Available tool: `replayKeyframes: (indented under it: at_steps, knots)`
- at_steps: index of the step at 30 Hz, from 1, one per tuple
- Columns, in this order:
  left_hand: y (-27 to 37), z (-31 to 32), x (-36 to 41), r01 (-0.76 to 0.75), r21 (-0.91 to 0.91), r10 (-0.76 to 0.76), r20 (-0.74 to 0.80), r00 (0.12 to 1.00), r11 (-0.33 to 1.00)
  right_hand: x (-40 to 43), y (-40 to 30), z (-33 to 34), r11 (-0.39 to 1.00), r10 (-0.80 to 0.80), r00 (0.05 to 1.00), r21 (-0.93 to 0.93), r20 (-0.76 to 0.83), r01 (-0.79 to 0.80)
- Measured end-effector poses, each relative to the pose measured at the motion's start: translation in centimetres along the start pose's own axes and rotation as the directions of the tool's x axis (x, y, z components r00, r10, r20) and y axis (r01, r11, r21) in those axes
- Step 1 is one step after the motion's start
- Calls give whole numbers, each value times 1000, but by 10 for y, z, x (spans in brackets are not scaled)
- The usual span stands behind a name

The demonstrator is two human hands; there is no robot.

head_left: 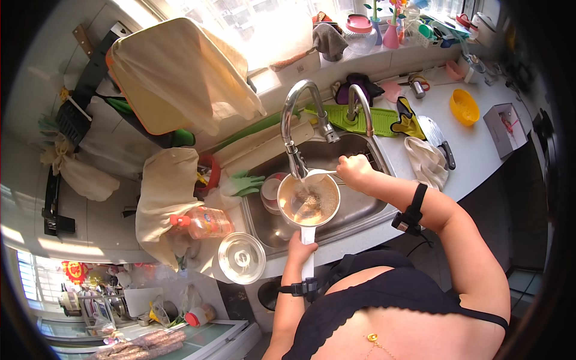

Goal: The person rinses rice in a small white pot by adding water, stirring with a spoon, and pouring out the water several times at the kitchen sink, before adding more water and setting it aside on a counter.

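Note:
My left hand [301, 250] grips the white handle of a small saucepan [282, 204], held over the sink [360, 202]. Cloudy, bubbly water is in the pan, and a patch of sunlight falls on it. In my right hand [355, 173] is the handle of a white spoon [317, 173], whose bowl lies across the pan's far rim. The chrome faucet [297, 164] ends right above the spoon, and water appears to run down there. Partly hidden behind the pan, a round container [270, 189] stands in the sink.
Left of the sink are a glass lid [242, 258], a pump soap bottle [209, 222] and green gloves [247, 183]. To the right lie a beige cloth [425, 162], a knife [448, 155], a yellow bowl [464, 108] and a grey box [506, 130]. A second, smaller tap [362, 108] rises behind the sink.

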State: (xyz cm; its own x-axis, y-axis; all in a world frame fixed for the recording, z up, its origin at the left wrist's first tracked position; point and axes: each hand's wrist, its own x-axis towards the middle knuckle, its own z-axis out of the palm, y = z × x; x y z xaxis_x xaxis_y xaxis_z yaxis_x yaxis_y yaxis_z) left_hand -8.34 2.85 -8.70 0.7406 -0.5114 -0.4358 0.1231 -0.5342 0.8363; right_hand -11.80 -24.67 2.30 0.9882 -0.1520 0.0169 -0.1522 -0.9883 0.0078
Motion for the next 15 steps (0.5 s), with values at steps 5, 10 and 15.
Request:
replayKeyframes:
  at_steps: [5, 10, 15]
  knots:
    - [12, 7, -8, -109, 79, 110, -1, 994, 991, 4, -8, 30, 990, -103, 989, -110, -109, 91]
    - [2, 3, -10, -154, 24, 155, -44, 987, 988, -15, -13, 2, 993, -48, 979, -101, 200, 69]
    - [34, -2, -15, 28, 69, -28, 1, 1000, 997, -30, -16, -12, 883, 200, 776, 234, 599, -408]
